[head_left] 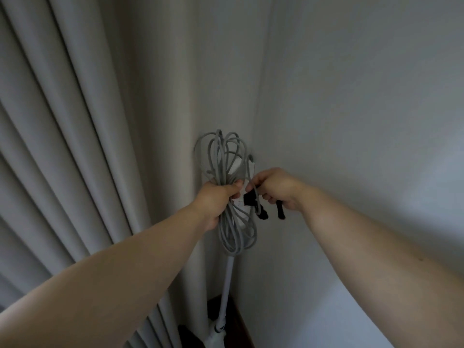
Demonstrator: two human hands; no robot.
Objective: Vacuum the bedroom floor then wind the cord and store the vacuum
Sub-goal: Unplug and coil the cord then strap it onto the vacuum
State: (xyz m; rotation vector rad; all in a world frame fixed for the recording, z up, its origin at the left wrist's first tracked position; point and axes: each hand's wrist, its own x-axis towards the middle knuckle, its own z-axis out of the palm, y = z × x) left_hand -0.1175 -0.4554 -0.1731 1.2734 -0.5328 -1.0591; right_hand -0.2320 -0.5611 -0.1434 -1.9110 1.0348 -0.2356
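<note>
1. Left hand (218,200): wrapped tight round the middle of the coiled grey cord (229,194), thumb lying across the front of the bundle, forearm reaching in from the lower left.
2. Right hand (275,188): fingers curled and pinching a black strap (251,200) just beside the left thumb; two loose black strap ends hanging below the knuckles, one at the coil, one under the heel of the hand.
3. Cord: gathered into long loops, fanning out above the left fist and hanging in a narrower bunch below it; held up in front of the room corner, against the vacuum's upper end.
4. Small white tag on the cord, partly hidden behind the left thumb; print too small to read.
5. Vacuum wand (227,285): pale, slim, standing near upright in the corner, running down from under the coil to a white joint at the bottom edge of the view; head of the machine mostly cut off.
6. Grey curtain (75,146): heavy vertical folds filling the left side, hanging just beside the wand.
7. White wall (351,96): on the right, meeting the other wall right behind the coil.
8. Dark floor (236,320): only a small patch showing at the foot of the wand.
</note>
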